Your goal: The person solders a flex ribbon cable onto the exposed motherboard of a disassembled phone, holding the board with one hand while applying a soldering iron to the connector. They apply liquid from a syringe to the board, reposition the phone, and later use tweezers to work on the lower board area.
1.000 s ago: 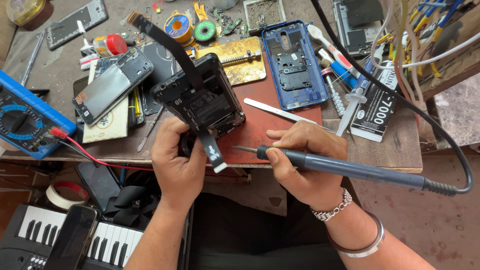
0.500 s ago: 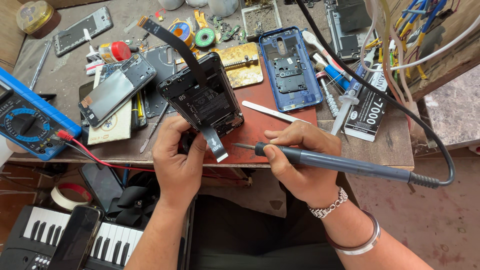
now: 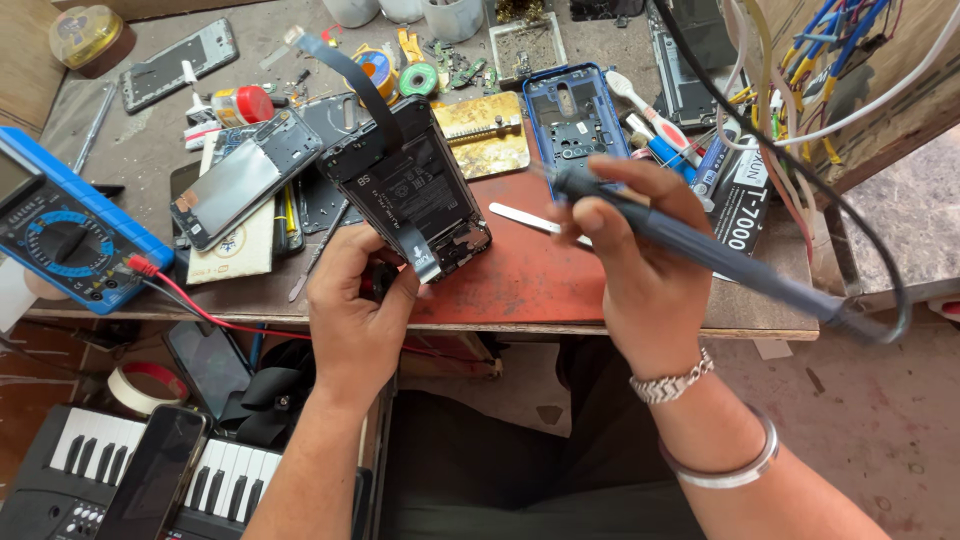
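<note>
Holding the opened phone tilted above the tabletop, my left hand has its fingers clenched on the lower edge; my right hand is grasping the soldering iron beside it. I judge the hot tip could graze the phone's loose ribbon, or the trailing cord could snag. Pots at the far edge: contents unclear. A small tray holds tiny parts.
</note>
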A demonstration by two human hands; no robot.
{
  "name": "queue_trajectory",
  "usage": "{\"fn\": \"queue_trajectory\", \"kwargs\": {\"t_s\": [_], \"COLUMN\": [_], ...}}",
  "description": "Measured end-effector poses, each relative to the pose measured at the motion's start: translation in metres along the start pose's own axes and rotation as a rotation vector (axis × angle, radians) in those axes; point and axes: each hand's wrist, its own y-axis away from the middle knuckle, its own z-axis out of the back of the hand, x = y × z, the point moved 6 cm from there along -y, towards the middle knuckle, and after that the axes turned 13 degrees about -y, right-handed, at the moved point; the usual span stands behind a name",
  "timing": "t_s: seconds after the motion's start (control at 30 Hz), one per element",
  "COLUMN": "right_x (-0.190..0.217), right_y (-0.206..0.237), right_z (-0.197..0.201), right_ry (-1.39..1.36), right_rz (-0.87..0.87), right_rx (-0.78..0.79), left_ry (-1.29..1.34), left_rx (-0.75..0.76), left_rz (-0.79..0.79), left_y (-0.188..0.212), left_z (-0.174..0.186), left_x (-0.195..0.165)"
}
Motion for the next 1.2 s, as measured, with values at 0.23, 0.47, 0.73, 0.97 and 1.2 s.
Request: {"fn": "queue_trajectory", "kwargs": {"t_s": [0.23, 0.47, 0.73, 0.97, 1.2], "right_x": [-0.023, -0.057, -0.058, -0.055, -0.056], "right_y": [-0.036, -0.025, -0.021, -0.019, -0.019], "right_z": [-0.052, -0.063, -0.065, -0.068, -0.069], "right_ry": [-0.036, -0.166, -0.159, -0.147, -0.134], "right_rz": [-0.13, -0.349, -0.316, -0.319, -0.283], "right_rx": [0.213, 0.169, 0.162, 0.181, 0.207], "left_ry": [-0.103, -0.198, -0.129, -0.009, 0.031], "left_rx": [-0.034, -0.036, -0.109, -0.162, -0.202], "left_rz": [-0.087, -0.094, -0.076, -0.115, -0.154], "left_y": [0.001, 0.004, 0.014, 0.018, 0.017], "left_z": [0.01, 0.024, 0.029, 0.028, 0.029], "left_x": [-0.013, -0.015, -0.012, -0.008, -0.006]}}
